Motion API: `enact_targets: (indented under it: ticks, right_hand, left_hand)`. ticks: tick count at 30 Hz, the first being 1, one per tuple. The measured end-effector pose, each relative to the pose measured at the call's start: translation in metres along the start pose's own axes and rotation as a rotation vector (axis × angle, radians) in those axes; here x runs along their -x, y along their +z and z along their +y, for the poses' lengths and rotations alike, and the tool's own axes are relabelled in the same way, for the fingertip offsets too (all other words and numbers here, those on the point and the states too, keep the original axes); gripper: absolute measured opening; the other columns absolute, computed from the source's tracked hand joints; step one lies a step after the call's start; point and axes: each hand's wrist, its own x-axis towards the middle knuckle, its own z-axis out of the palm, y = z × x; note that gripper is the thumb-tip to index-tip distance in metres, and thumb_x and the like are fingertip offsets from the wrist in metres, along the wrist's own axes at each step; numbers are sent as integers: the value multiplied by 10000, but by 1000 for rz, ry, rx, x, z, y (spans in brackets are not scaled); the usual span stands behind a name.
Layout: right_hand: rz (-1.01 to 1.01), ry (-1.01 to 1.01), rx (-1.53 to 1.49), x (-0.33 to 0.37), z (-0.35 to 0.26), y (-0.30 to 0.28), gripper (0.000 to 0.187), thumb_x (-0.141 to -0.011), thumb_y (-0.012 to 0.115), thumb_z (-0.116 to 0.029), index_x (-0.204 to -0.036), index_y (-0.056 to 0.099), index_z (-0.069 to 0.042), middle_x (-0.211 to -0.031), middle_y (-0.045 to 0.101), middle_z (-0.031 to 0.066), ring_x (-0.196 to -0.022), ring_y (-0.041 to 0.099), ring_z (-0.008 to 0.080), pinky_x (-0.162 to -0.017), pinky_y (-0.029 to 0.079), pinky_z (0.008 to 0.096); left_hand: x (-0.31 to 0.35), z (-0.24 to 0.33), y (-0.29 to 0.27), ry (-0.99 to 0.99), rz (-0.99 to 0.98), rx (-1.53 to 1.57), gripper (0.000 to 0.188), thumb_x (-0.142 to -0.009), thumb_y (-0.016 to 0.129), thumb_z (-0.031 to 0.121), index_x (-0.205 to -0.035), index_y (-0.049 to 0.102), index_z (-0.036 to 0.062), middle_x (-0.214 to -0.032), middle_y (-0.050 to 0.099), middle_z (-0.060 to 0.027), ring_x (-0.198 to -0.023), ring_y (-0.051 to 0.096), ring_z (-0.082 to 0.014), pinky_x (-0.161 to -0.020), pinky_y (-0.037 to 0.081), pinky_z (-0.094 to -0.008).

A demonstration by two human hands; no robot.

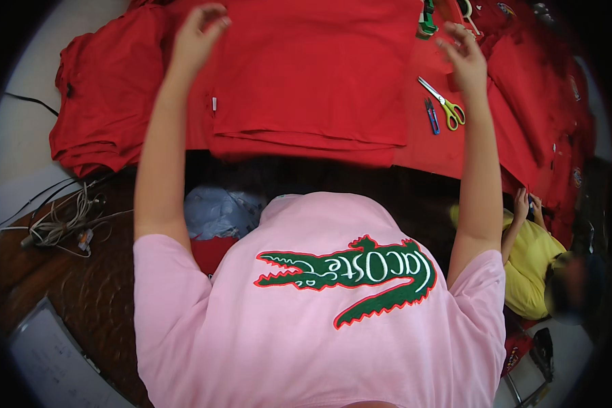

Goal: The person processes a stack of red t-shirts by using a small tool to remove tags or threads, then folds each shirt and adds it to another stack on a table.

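A red garment (pixel 313 75), probably a shirt, lies spread flat in front of me, with its hem toward me. My left hand (pixel 201 37) is raised over its far left side, fingers curved and apart, with nothing visible in them. Over on the right, my right hand (pixel 465 60) hovers beyond the garment's right edge, its fingers loosely spread and holding nothing. Just left of that wrist lie scissors (pixel 449 109) with yellow-green handles. Beside them rest blue thread snips (pixel 432 117). A small white tag (pixel 215 104) shows at the garment's left edge.
Piled red garments (pixel 109 95) sit at the left, and more red cloth (pixel 523 102) hangs at the right. A green object (pixel 427 20) lies far right. Tangled cables (pixel 68 217) are at lower left. A person in yellow (pixel 534 268) works at the right, hands at the red cloth.
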Motion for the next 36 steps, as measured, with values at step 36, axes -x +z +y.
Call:
enact_targets:
  ticks: [36]
  right_hand:
    - [145,371,97,108,99,26,153,-966,675,-18,-1116,672,11,-1180,685,94,-1008,622,123,-851,500,262]
  left_hand:
    - [126,-80,-12,-149,155,-628,229,-851,734,175,-1071,721,112,-1290,650,-99,-1229,600,-315,-1057,433,-461]
